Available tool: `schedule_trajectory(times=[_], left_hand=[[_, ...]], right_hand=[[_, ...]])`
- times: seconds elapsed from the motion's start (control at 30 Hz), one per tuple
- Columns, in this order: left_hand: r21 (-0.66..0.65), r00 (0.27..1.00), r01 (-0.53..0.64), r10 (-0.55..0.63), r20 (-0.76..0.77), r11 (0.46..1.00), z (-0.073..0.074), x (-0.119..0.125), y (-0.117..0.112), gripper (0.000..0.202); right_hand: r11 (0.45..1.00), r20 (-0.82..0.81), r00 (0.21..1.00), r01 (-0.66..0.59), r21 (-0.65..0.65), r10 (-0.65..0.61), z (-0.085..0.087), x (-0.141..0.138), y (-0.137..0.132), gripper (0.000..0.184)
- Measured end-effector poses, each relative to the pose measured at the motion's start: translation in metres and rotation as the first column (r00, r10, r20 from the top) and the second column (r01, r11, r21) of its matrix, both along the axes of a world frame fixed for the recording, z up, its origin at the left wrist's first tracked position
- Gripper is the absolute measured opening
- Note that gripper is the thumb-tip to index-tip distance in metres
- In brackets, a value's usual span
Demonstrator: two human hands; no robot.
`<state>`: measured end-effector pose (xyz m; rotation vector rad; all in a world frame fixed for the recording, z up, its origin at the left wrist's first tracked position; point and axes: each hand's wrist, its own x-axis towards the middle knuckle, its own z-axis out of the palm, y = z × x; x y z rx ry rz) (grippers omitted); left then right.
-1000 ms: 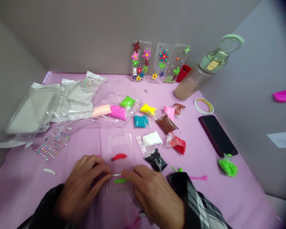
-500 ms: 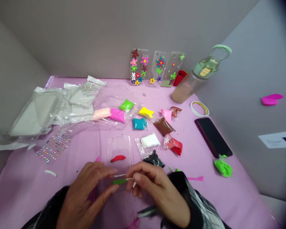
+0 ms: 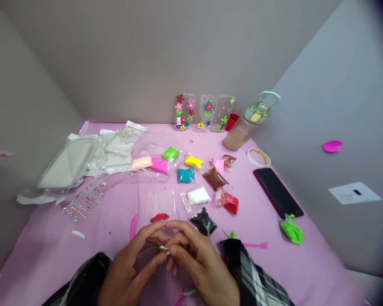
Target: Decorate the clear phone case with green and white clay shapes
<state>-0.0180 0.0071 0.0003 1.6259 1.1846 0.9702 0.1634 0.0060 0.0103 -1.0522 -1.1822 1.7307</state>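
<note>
Low over the front of the table, my hands meet fingertip to fingertip. Thin white strips of clay show between them, with a small green piece partly hidden behind the fingers. My right hand pinches the white clay with thumb and fingers. From the other side my left hand closes on it, its thumb tip against the white end. Just beyond the fingers lies a clear phone case bearing a red fish-like clay shape. Packets of white clay and black clay lie beside it.
Several coloured clay packets, such as a teal one, lie mid-table. At left are packaged cases and a rhinestone sheet. A tilted bottle, tape roll and phone occupy the right. Decorated cases lean at the back.
My left hand has moved right, closing in on my right hand, and its fingers have come together around the clay. The green piece is more hidden. The view has tilted upward.
</note>
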Motion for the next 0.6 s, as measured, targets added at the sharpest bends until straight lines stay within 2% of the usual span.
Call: schedule_trajectory(times=[0.07,0.17,0.27,0.37,0.47,0.6], left_hand=[[-0.020,1.000,-0.001,0.001,0.025,1.000,0.002,-0.002,0.000,0.031],[-0.011,0.999,0.030,-0.031,-0.021,0.999,0.004,-0.007,-0.001,0.012],[-0.008,0.997,0.046,-0.047,-0.067,0.999,0.002,-0.011,-0.001,0.013],[-0.015,0.996,0.064,-0.065,-0.067,0.998,-0.002,-0.010,-0.001,0.016],[-0.026,0.995,0.087,-0.088,-0.037,0.996,-0.007,-0.007,-0.003,0.019],[-0.050,1.000,0.014,-0.015,-0.021,0.999,-0.012,-0.007,-0.006,0.015]], right_hand=[[0.999,0.044,0.999,0.005,0.038,-0.007,0.000,-0.001,-0.001,0.031],[0.999,0.075,0.997,0.023,0.045,-0.026,0.002,-0.001,-0.001,0.029],[0.998,0.141,0.988,0.050,0.036,-0.055,0.003,0.001,-0.001,0.021],[0.994,0.181,0.978,0.096,0.060,-0.106,0.004,0.002,0.001,0.030],[0.991,0.129,0.984,0.117,0.068,-0.125,0.005,0.002,0.003,0.032],[0.996,0.024,0.996,0.088,0.016,-0.089,0.005,0.001,0.006,0.030]])
